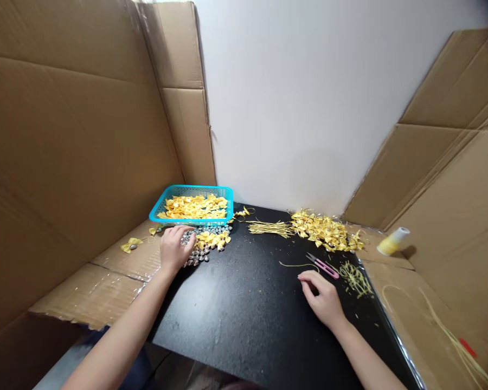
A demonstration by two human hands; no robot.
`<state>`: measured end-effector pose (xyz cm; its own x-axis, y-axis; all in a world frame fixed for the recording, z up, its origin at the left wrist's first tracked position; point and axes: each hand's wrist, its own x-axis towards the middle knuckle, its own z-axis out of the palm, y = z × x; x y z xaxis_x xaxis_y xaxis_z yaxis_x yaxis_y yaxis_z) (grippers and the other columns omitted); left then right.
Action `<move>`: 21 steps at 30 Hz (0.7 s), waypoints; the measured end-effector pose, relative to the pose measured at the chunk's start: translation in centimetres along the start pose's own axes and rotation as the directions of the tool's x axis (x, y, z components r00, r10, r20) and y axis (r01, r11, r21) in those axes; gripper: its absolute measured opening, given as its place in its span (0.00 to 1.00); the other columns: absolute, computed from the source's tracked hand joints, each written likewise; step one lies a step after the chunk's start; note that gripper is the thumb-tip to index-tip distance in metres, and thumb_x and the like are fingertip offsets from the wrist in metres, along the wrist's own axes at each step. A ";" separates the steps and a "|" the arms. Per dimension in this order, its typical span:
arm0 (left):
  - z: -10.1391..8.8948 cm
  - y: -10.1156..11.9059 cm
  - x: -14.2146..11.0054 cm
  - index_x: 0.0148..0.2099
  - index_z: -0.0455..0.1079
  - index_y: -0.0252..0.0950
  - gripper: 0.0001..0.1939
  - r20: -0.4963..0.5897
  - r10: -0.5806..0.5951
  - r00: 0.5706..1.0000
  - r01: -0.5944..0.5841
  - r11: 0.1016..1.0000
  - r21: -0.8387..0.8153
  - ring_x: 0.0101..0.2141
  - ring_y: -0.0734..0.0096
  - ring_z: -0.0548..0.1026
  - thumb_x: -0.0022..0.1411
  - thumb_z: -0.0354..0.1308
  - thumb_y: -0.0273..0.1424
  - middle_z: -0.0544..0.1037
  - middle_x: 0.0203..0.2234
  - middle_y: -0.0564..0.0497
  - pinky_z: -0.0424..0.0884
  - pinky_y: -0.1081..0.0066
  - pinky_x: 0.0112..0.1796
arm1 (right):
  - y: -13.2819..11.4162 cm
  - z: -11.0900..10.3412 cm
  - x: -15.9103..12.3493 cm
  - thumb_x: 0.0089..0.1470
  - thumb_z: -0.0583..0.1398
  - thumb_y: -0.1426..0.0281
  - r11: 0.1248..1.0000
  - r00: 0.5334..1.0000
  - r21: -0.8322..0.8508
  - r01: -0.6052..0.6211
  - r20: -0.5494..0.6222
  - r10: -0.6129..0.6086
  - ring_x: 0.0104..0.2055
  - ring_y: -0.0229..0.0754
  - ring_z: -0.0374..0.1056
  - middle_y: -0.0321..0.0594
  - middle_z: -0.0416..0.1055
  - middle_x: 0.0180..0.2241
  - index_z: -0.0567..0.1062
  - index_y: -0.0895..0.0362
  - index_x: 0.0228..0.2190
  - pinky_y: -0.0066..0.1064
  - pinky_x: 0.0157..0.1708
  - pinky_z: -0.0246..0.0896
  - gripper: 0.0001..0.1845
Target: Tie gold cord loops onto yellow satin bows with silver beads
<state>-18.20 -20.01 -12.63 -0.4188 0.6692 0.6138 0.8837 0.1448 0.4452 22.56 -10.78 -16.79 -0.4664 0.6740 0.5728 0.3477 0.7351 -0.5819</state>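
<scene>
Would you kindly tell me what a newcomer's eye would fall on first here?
Probably the turquoise basket of yellow bows at the back left. Then the bow heap at the back right, and the pink thread snips just beyond the right hand.

A blue plastic basket sits just past the left hand, with yellow ribbon bows in it. Round silver beads lie on the flat black table, just right of that hand. Pink metal-tipped snips lie just past the right hand. Thin yellow string scraps lie to its right. Straight yellow strings lie farther out, to its left.
</scene>
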 end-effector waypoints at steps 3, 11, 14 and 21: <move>0.6 0.6 0.0 0.42 0.75 0.38 0.11 0.113 0.106 0.988 -0.108 0.994 0.018 0.48 0.51 0.72 0.62 0.55 0.36 0.79 0.44 0.42 0.63 0.54 0.52 | 0.0 0.4 0.2 0.57 0.54 0.75 1.000 1.000 -0.001 -0.018 -0.008 0.018 0.31 0.43 0.74 0.43 0.76 0.32 0.74 0.54 0.31 0.31 0.29 0.68 0.09; 5.8 4.1 2.0 0.55 0.67 0.35 0.16 0.343 0.128 0.931 -0.134 0.991 -0.007 0.46 0.61 0.74 0.67 0.56 0.35 0.72 0.51 0.44 0.74 0.56 0.45 | -1.0 1.4 0.8 0.55 0.54 0.76 0.999 0.996 0.012 -0.038 0.078 0.037 0.31 0.42 0.72 0.41 0.75 0.31 0.75 0.54 0.31 0.31 0.32 0.66 0.10; 6.2 4.3 2.7 0.55 0.67 0.36 0.17 0.360 0.061 0.931 -0.049 0.998 -0.043 0.46 0.61 0.75 0.67 0.56 0.35 0.72 0.51 0.44 0.74 0.56 0.45 | -0.9 1.4 0.8 0.54 0.54 0.76 0.997 0.995 0.036 -0.066 0.078 0.063 0.30 0.41 0.71 0.40 0.75 0.30 0.76 0.54 0.31 0.31 0.31 0.64 0.10; 5.6 7.2 1.3 0.50 0.70 0.33 0.15 0.396 -0.045 0.917 0.184 0.929 -0.321 0.42 0.63 0.76 0.67 0.56 0.37 0.76 0.45 0.46 0.75 0.59 0.42 | -2.4 1.5 1.4 0.53 0.58 0.71 0.967 0.985 0.190 -0.172 0.012 0.173 0.27 0.40 0.68 0.40 0.74 0.30 0.76 0.54 0.29 0.31 0.29 0.63 0.05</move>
<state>-11.19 -13.99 -12.24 -0.3413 0.8957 0.2851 0.6770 0.0238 0.7356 19.86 -11.71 -15.49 -0.4087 0.7903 0.4565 0.2619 0.5807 -0.7708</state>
